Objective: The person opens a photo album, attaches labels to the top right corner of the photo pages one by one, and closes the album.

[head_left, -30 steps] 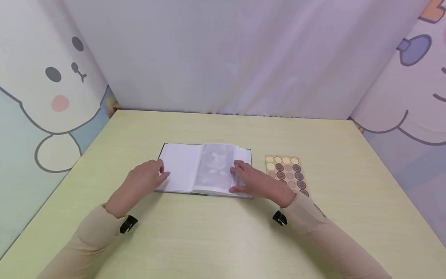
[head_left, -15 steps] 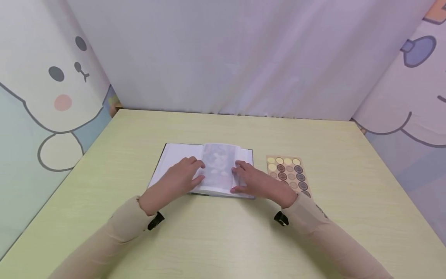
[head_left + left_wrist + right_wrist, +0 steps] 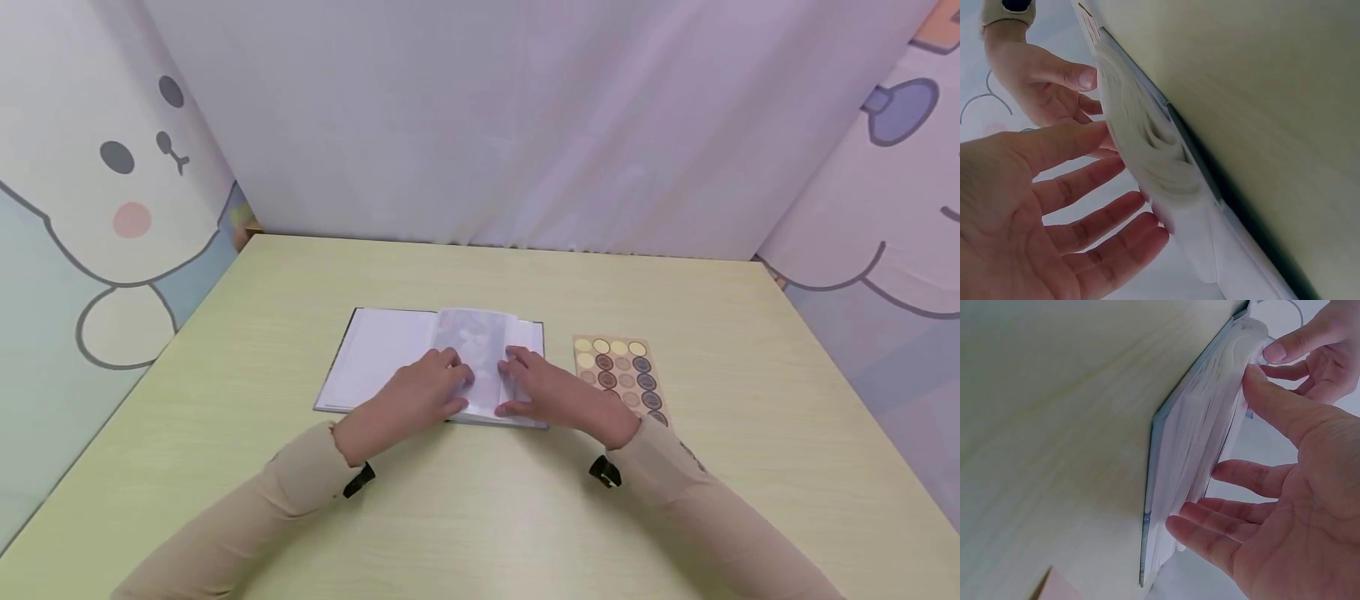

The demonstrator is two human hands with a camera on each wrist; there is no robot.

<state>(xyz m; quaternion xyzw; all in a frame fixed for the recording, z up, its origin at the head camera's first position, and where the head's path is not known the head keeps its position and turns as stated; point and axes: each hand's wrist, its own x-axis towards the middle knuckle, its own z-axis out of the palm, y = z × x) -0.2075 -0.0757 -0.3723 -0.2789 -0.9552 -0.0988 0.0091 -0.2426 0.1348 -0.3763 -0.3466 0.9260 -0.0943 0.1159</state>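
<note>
An open book [image 3: 378, 346] with a dark cover edge and plastic-looking sleeve pages lies flat on the table. On its right half, a translucent page [image 3: 472, 329] shows a faint picture. My left hand [image 3: 420, 387] rests its fingertips and thumb on that page, near the middle of the book. To its right, my right hand [image 3: 551, 387] touches the page's right edge with spread fingers. Both hands have loosely bent fingers, and the wrist views show them against the upper surface of the bulging page stack [image 3: 1141, 125]. In the right wrist view the cover [image 3: 1155, 450] lies underneath the pages.
A tan sheet [image 3: 630, 367] of round yellow and brown stickers lies right of the book, partly behind my right forearm. The pale wooden table [image 3: 480, 517] ends at a white curtain [image 3: 480, 125]. Cartoon-printed cloths hang at both sides.
My left hand has moved right from the book's left edge, across the blank page, onto the translucent page. My right hand has stayed at the page's right edge.
</note>
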